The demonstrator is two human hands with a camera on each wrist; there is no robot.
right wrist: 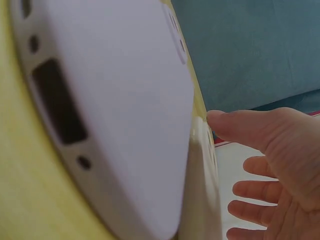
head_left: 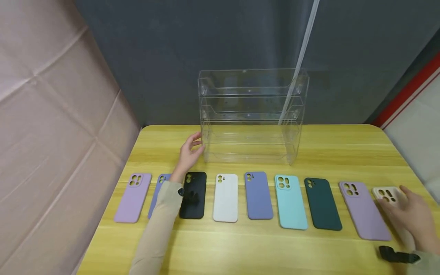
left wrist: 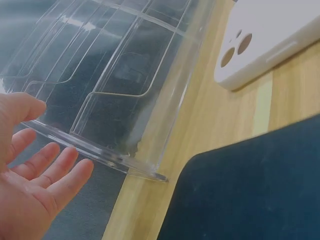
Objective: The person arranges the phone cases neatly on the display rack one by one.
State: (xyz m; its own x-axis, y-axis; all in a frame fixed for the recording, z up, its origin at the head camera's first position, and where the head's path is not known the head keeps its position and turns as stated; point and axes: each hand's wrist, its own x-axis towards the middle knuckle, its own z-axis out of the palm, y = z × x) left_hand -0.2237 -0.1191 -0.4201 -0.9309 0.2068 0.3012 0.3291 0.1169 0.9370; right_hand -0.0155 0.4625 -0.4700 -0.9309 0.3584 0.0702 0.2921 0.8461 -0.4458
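My left hand (head_left: 190,156) is beside the lower left side of a transparent plastic rack (head_left: 248,115) with stacked tiers. Its fingers are spread and loosely bent, fingertips right at the side panel in the left wrist view. At the far right, my right hand (head_left: 412,215) is over a cream phone case (head_left: 403,231), thumb on the near side and fingers apart beyond it. In the right wrist view the thumb reaches the case's edge, and the palm faces it uncurled. Next to it lies a light purple phone case (head_left: 366,212).
More phone cases lie in a row along the wooden table (head_left: 261,252): purple (head_left: 132,202), black (head_left: 192,196), white (head_left: 225,198), blue-violet (head_left: 259,198), turquoise (head_left: 292,208) and dark green (head_left: 323,206). My left forearm partly covers another blue one (head_left: 154,198). A grey curtain (head_left: 165,57) hangs behind.
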